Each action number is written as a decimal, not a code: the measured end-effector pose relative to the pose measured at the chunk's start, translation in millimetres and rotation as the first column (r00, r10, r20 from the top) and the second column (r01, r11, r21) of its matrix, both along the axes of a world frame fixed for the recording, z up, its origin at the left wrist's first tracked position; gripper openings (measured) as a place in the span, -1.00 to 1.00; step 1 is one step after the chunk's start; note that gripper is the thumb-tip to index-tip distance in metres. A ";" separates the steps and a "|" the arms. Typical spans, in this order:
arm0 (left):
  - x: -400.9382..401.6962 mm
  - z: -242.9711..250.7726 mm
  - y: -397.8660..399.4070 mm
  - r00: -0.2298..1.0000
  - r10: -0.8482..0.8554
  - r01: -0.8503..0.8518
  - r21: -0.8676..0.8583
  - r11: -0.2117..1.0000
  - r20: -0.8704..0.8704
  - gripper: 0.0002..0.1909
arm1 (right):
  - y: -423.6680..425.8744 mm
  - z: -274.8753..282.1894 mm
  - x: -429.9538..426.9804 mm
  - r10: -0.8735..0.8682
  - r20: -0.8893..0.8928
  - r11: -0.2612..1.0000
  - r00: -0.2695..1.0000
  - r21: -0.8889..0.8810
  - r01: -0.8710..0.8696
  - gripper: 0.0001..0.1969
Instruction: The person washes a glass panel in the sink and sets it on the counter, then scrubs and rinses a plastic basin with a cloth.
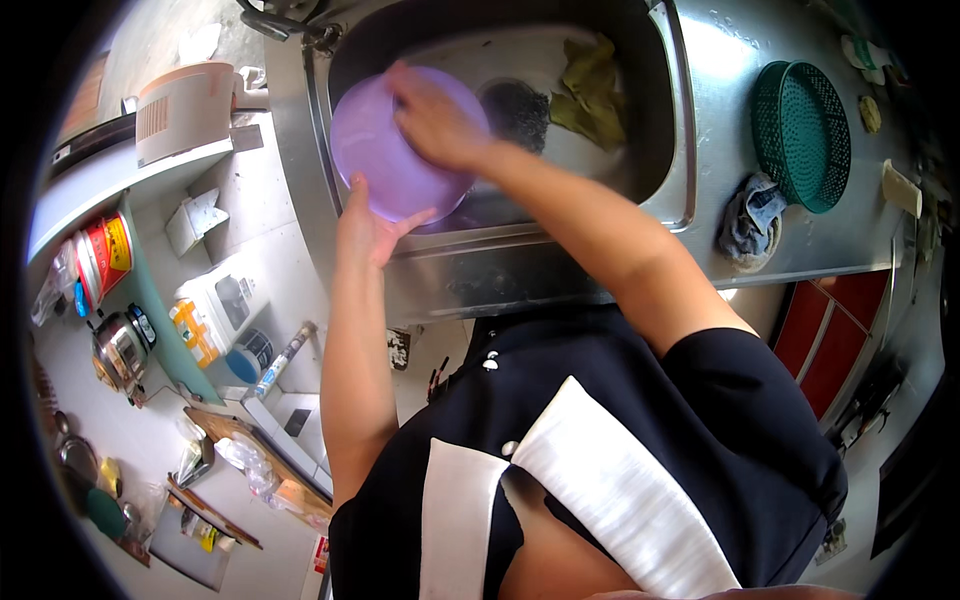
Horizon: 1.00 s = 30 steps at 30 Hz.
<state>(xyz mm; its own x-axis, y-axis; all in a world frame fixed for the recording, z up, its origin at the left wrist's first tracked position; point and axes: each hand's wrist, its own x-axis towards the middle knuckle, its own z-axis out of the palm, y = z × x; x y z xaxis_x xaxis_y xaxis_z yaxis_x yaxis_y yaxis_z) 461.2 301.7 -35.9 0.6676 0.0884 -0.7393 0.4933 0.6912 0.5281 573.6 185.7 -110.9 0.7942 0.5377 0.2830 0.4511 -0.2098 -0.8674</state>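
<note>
A round purple plastic basin (409, 169) is held over the left part of a stainless steel sink (457, 52). My left hand (371, 225) grips its near edge, thumb against the surface and fingers spread along the rim. Pressed to the basin's upper face, my right hand (439, 127) is blurred, and whether it holds anything is unclear. Which side of the basin faces up is hard to tell. Under my right forearm, a dark mesh strainer (517, 112) sits at the drain. Limp yellow-green leaves (589, 94) lie on the sink floor to the right.
A faucet (319, 34) stands at the sink's back left corner. On the right counter are a green perforated plastic basket (810, 139) and a crumpled grey-blue cloth (752, 221). Left of the sink, a shelf unit (142, 191) holds a cream-coloured container (184, 112).
</note>
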 end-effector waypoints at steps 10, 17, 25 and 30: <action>-14.7 -11.7 7.3 0.998 0.054 -0.053 0.080 0.995 -0.013 -0.44 | 5.3 18.9 -55.0 -0.003 -0.201 0.997 0.980 -0.072 -0.012 -0.37; 0.7 -8.3 -13.7 0.987 0.129 -0.136 -0.077 0.988 -0.093 -0.47 | 20.5 -15.0 30.3 -0.134 -0.269 0.966 0.954 -0.250 0.066 -0.49; 0.4 -12.9 -7.8 0.976 0.120 -0.140 -0.106 0.984 -0.180 -0.46 | -52.0 -16.7 -53.2 -0.152 -0.087 0.972 0.984 -0.194 0.133 -0.48; 3.0 -7.8 -14.7 0.982 0.086 -0.094 -0.041 0.995 -0.169 -0.41 | -13.2 27.4 -32.4 0.139 0.202 0.986 0.969 -0.116 -0.117 -0.55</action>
<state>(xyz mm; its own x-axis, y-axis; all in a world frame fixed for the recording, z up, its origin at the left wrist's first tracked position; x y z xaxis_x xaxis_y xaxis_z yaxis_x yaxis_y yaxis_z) 464.2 287.0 -43.8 0.5255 0.1038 -0.8444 0.5059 0.7598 0.4083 541.2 172.6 -83.5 0.6459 0.6658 0.3735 0.6490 -0.2214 -0.7279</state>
